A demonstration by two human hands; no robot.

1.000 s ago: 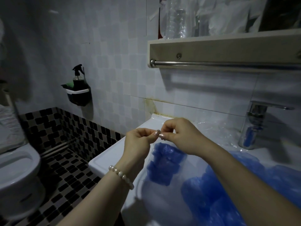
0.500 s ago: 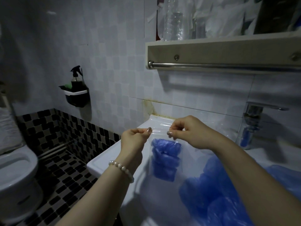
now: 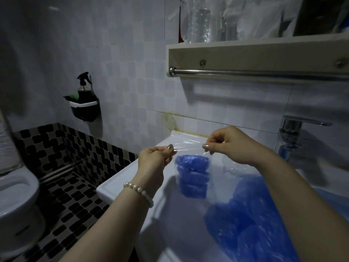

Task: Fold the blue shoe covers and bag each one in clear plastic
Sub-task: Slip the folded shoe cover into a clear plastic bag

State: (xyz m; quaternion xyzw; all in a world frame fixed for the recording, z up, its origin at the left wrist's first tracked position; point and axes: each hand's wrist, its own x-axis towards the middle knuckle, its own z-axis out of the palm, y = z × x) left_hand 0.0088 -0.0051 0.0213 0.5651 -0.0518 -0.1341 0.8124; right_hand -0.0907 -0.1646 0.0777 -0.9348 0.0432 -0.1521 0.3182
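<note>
Now hands point(image 3: 154, 157) farther apart, bag point(image 3: 188, 148) taut.

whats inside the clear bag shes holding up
A folded blue shoe cover sits low in the clear plastic bag, whose top edge the left hand and right hand pinch. Its inner folds are hidden, so anything tucked inside can't be seen.

A single head-worn wide-angle view looks forward and down, close over the white sink point(image 3: 120, 183), facing the tiled wall point(image 3: 132, 72); forearms reach in from the bottom edge.
</note>
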